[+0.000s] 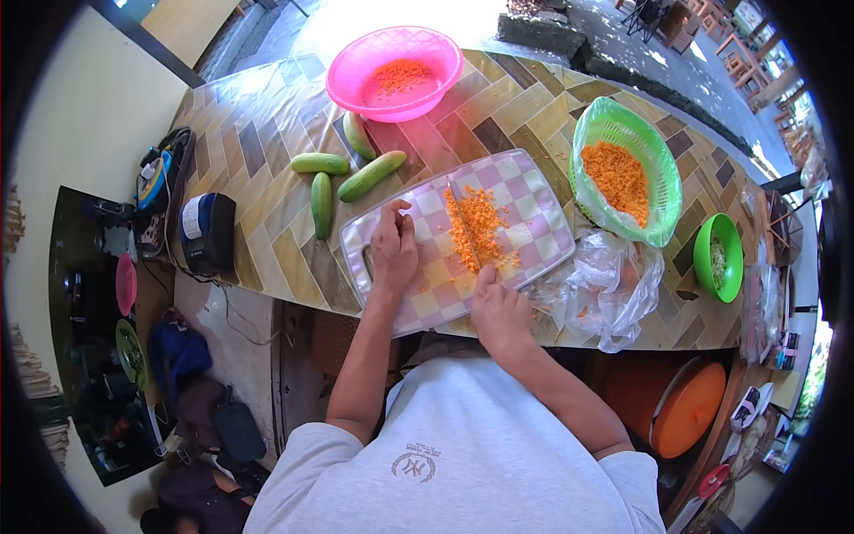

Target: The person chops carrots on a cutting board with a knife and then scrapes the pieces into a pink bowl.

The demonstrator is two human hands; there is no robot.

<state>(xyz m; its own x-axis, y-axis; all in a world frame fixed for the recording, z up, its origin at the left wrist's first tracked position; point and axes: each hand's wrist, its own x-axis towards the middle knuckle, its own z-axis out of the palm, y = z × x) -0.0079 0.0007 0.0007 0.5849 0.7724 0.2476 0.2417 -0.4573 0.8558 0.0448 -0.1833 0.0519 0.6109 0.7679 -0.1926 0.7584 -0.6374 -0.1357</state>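
My right hand is closed around the handle of a knife. Its narrow blade points away from me and lies across a heap of finely chopped orange carrot. Beneath is a pink-and-white checked cutting board, set at a slant. Over the board's left part rests my left hand, loosely curled, thumb and fingers apart, holding nothing. Several green cucumbers lie just beyond the board's far left corner. The knife's handle is mostly hidden by my fingers.
Beyond the board stands a pink basket with some orange bits. On the right are a plastic-lined green basket of chopped carrot, a crumpled clear bag and a green bowl. A dark box-shaped device sits at the table's left edge.
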